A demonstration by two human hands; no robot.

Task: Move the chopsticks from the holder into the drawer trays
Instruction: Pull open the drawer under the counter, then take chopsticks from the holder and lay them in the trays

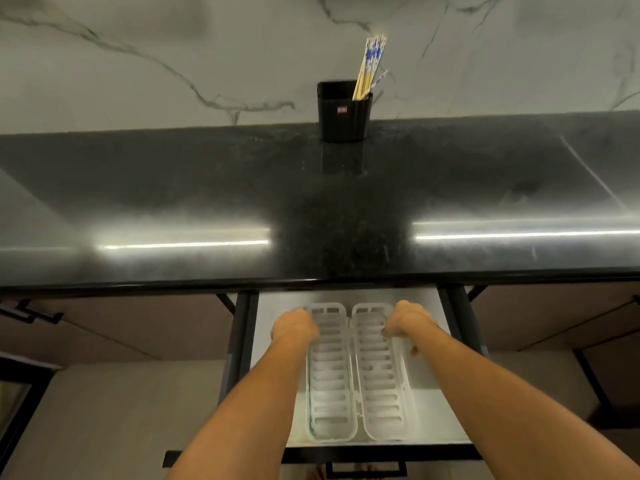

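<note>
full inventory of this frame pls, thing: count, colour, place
chopsticks: one bundle, exact count unclear, pale wood with blue-and-white tops, standing tilted in the holder
holder: 1, black with a small label, far edge of the countertop against the wall
countertop: 1, glossy black, across the middle of the view
wall: 1, grey-white marble veining, behind the countertop
drawer: 1, pale floor, dark frame, pulled open below the countertop
trays: 2, translucent white, slotted, side by side in the drawer, no chopsticks in them
drawer handle: 1, black, bottom edge of view
left hand: 1, on the left tray's outer edge
right hand: 1, on the right tray's outer edge
</note>
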